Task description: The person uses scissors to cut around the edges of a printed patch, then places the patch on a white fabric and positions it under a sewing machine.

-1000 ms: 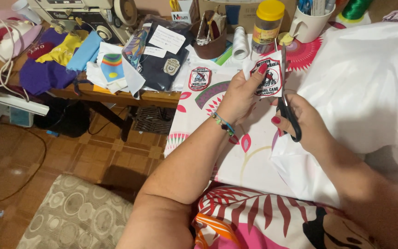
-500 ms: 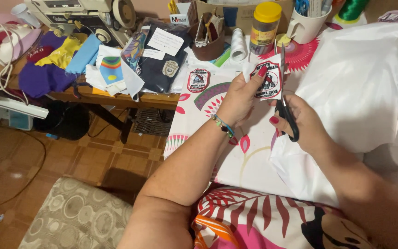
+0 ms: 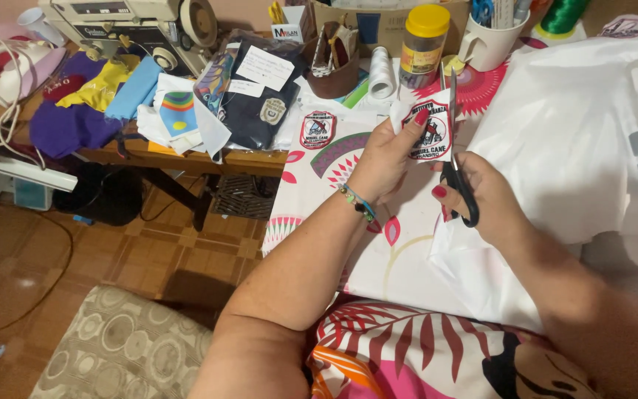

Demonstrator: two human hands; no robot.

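The patch (image 3: 428, 131) is a small white cloth square with a round badge picture on it in red, black and white. It is held up above the flowery cloth, tilted a little, with its picture side facing up. Fingers pinch its left edge.

The scissors (image 3: 458, 159) have black handles and shiny blades. They stand at 3 o'clock from the patch, right against its right edge. The blades point up toward 12 o'clock, and the handles hang down at 6 o'clock.
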